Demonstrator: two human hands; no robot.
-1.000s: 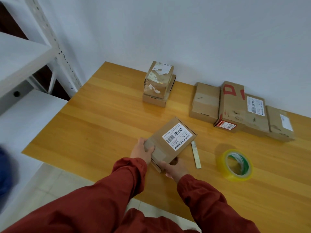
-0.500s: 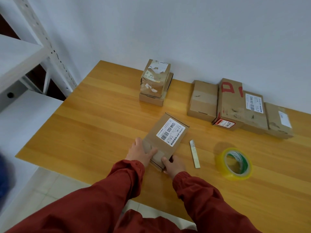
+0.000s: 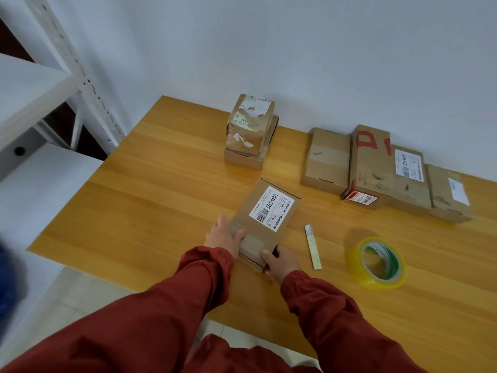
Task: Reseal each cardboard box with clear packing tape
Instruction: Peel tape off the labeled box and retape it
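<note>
Got box (image 3: 265, 219) flat on surface (image 3: 161, 197) now, near the front edge, label up. Was tipped up at the near end a second ago and skewed further right; since lowered and squared up a little.

Clamped at the near end from both sides:
- left grip (image 3: 224, 236): thumb over the top near-left corner, fingers down the side.
- right grip (image 3: 281, 261): wrapped round the near-right corner, thumb on the top edge.
- Nothing else held in either.

Reads as seating or pressing the near flap shut. Greyish patch on top at that end could be tape; can't confirm, as clear film is hard to read here.

Tape roll (image 3: 376, 262) lying to the right, well apart from box, untouched. Pale strip (image 3: 313, 246) between box and roll, same spot as before.

Meaning for the task: positioning done and box steady, so ready for taping or smoothing. Likely needs right grip freed for the roll, with left kept on the flap to stop it springing open.

Still at the back: stack of two (image 3: 250, 130), and a row of boxes (image 3: 326, 157) along the wall. Can't tell which are sealed.
</note>
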